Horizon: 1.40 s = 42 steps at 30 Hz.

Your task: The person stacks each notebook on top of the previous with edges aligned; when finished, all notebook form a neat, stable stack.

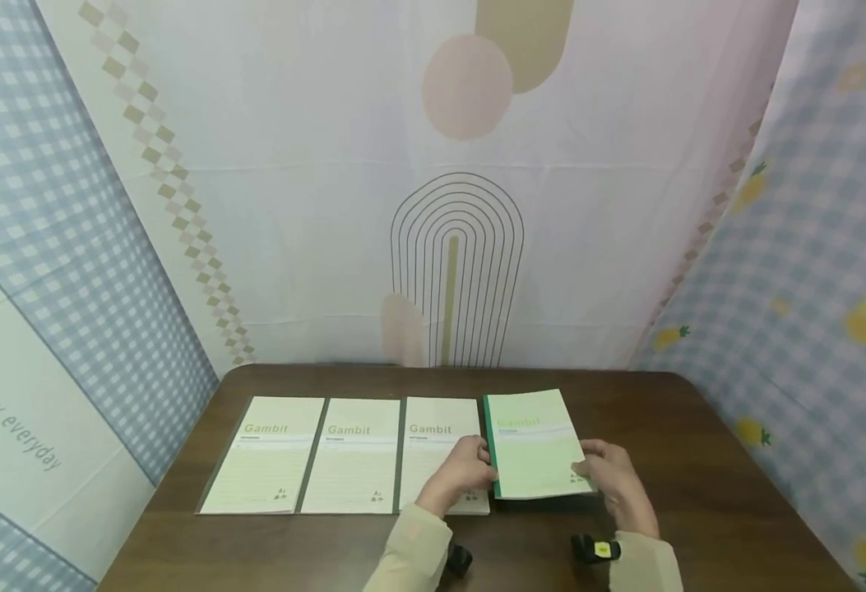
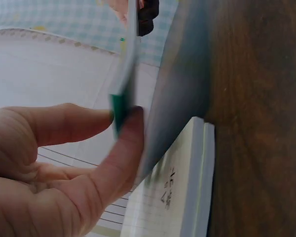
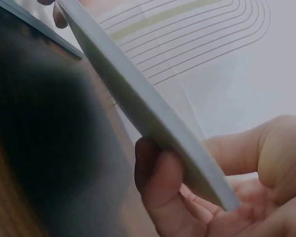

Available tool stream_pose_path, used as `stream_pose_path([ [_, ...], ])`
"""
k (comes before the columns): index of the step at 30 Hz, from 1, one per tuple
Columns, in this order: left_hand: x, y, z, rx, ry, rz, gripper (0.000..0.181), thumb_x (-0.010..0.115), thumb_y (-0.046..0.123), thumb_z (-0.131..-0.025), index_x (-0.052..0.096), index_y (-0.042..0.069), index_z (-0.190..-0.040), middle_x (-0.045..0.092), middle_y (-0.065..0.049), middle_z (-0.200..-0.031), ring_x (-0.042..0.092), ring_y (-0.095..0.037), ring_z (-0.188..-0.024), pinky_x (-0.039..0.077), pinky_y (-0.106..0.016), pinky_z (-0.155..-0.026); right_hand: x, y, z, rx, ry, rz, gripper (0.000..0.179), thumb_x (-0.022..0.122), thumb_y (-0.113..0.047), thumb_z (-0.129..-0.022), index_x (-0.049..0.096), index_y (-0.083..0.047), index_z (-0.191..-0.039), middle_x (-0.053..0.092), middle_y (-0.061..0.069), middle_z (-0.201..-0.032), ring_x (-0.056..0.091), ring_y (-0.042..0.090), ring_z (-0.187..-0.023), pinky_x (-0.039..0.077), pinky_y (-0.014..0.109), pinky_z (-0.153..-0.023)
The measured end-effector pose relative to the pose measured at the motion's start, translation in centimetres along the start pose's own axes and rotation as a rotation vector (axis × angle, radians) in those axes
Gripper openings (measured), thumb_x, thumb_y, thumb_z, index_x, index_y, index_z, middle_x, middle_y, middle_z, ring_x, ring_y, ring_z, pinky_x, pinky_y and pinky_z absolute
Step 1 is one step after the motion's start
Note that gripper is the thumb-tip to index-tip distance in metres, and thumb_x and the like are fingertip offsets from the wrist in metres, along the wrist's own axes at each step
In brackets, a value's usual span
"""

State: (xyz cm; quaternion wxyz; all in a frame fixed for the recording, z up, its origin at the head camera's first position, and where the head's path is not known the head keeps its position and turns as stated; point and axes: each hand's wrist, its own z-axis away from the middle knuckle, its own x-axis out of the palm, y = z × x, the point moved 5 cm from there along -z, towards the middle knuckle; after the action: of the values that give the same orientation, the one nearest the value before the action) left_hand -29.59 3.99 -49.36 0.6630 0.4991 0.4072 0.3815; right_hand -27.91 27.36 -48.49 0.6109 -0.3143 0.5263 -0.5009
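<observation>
A pale green notebook (image 1: 536, 454) with a green spine is held slightly tilted, just above the table, at the right of a row. My left hand (image 1: 462, 473) pinches its spine edge between thumb and fingers; the left wrist view shows the green spine (image 2: 119, 111) there. My right hand (image 1: 620, 481) grips the opposite edge near the lower corner, thumb on the cover and fingers curled beneath. To the left lie three cream "Gambit" notebooks with dark spines: a left one (image 1: 262, 460), a middle one (image 1: 351, 464) and a right one (image 1: 440, 413), partly hidden by my left hand.
The brown wooden table (image 1: 699, 493) carries the row. Behind it hangs a pale patterned cloth (image 1: 314, 230), with blue checked cloths on both sides. In the left wrist view, two stacked page edges show at the nearest notebook (image 2: 187, 182).
</observation>
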Motion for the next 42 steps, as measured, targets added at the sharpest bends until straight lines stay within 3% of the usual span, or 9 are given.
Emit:
stream_pose_path([
  [4,-0.2,-0.2,-0.3,-0.017,0.021,0.048,0.061,0.063,-0.019,-0.078,0.045,-0.019,-0.136,0.051,-0.013,-0.091,0.054,-0.02,-0.076,0.059,-0.037,-0.069,0.0,-0.5,0.4,-0.034,-0.027,0.02,0.048,0.054,0.001,-0.095,0.041,0.016,-0.139,0.063,0.025,-0.112,0.062,0.023,-0.083,0.052,0.035,-0.071],
  [11,-0.6,0.1,-0.4,-0.016,0.043,0.113,0.059,0.064,-0.018,-0.081,0.047,-0.013,-0.137,0.057,-0.015,-0.097,0.065,-0.024,-0.077,0.06,-0.037,-0.068,-0.2,-1.6,0.6,-0.074,-0.043,0.019,0.051,0.054,-0.002,-0.096,0.04,0.015,-0.141,0.065,0.022,-0.108,0.064,0.022,-0.079,0.053,0.034,-0.067],
  [17,-0.9,0.3,0.0,-0.012,0.063,0.154,0.058,0.063,-0.018,-0.08,0.048,-0.011,-0.136,0.058,-0.016,-0.096,0.067,-0.025,-0.073,0.061,-0.039,-0.065,-0.2,-1.8,0.4,-0.071,-0.051,0.039,0.052,0.053,-0.002,-0.094,0.04,0.015,-0.142,0.067,0.018,-0.104,0.064,0.021,-0.078,0.053,0.034,-0.067],
  [29,-1.5,0.2,0.6,-0.018,0.087,0.165,0.058,0.063,-0.017,-0.08,0.048,-0.009,-0.136,0.058,-0.015,-0.096,0.066,-0.024,-0.075,0.061,-0.038,-0.066,0.1,-1.8,0.3,-0.048,-0.05,0.074,0.052,0.048,0.001,-0.09,0.043,0.016,-0.14,0.069,0.016,-0.1,0.065,0.021,-0.076,0.053,0.034,-0.064],
  [42,-3.5,0.0,1.8,-0.009,0.104,0.154,0.061,0.061,-0.019,-0.078,0.049,-0.008,-0.138,0.058,-0.015,-0.098,0.064,-0.025,-0.079,0.06,-0.038,-0.067,2.0,-1.9,0.9,-0.101,-0.094,0.051,0.05,0.054,0.004,-0.087,0.047,0.018,-0.135,0.068,0.017,-0.103,0.066,0.025,-0.082,0.056,0.039,-0.068],
])
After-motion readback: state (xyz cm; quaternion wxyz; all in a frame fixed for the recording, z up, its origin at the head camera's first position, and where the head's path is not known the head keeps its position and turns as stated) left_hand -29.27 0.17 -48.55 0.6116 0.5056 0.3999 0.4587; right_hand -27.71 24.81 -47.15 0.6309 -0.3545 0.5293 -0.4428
